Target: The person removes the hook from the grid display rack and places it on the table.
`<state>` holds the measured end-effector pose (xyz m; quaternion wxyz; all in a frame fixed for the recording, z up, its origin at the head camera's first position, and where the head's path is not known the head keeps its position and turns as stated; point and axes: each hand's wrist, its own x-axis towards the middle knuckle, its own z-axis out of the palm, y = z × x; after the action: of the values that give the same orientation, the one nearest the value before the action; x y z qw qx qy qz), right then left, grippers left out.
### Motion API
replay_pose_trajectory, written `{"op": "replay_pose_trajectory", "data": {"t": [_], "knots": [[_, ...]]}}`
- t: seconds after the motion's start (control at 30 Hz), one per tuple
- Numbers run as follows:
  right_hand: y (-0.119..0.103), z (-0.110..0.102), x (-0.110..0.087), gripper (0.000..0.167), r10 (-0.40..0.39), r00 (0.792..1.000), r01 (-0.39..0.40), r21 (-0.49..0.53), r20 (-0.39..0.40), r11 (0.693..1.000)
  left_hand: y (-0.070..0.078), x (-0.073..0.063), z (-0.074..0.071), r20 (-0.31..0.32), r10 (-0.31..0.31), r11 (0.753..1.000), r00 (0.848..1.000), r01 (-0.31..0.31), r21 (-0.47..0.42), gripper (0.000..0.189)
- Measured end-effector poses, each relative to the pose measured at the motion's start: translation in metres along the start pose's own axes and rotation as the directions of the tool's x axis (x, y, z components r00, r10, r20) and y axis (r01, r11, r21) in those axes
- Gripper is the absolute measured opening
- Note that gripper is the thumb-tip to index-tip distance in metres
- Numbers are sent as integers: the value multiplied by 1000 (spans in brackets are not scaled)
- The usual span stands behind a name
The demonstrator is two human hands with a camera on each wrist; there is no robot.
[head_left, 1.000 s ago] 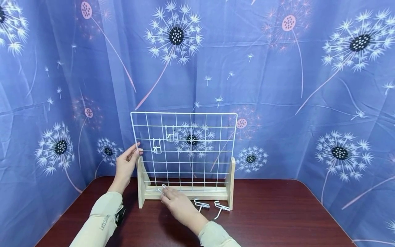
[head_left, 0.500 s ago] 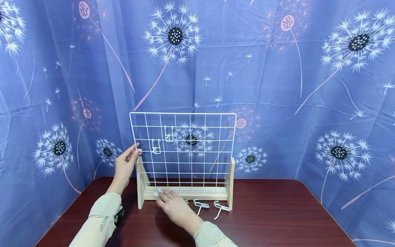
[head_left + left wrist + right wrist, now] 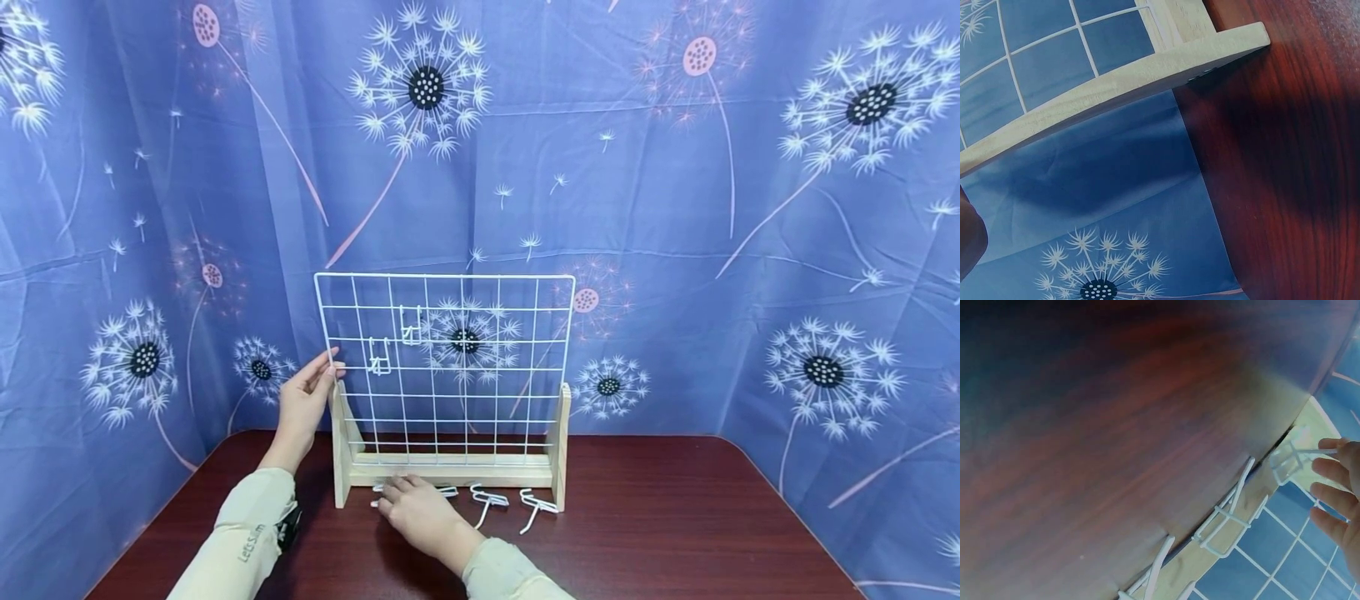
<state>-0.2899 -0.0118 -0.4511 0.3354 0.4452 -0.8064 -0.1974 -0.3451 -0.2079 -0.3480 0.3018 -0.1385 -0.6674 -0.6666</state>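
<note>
My left hand (image 3: 302, 408) pinches the left edge wire of a white wire grid panel (image 3: 466, 395), just above the wooden upright. Low in front of the wooden base (image 3: 510, 478), my right hand (image 3: 423, 512) pinches a white wire hook (image 3: 1316, 451) by its prong, close over the table. Two similar hooks, an upper hook (image 3: 410, 335) and a lower hook (image 3: 380, 367), hang on the panel's left half. Right of the right hand lie three more: a partly covered hook (image 3: 447, 492), a middle hook (image 3: 489, 500) and a right-hand hook (image 3: 538, 504).
The stand's left upright (image 3: 1116, 81) and right upright (image 3: 562, 446) carry the panel. Everything stands on a dark red wooden table (image 3: 675, 517). A blue dandelion-print curtain (image 3: 510, 225) surrounds its back and sides.
My right hand has lowered the hook from the panel's bottom wires to in front of the base, slightly leftward. One lying hook has come into view beside it. The left hand stays put.
</note>
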Motion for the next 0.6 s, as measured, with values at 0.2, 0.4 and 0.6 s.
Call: {"op": "replay_pose_trajectory", "data": {"t": [0.2,0.4,0.6], "knots": [[-3,0,1,19,-22,999,23,-19,34,1000,0,0,1,-9,-3,1000,1000,3,-1,34],[-8,0,2,16,-45,998,46,-24,44,999,1,0,1,-13,-2,1000,1000,2,17,33],[-14,-3,4,14,-54,996,56,-30,77,998,1,0,1,-14,-18,1000,1000,18,-2,33]]}}
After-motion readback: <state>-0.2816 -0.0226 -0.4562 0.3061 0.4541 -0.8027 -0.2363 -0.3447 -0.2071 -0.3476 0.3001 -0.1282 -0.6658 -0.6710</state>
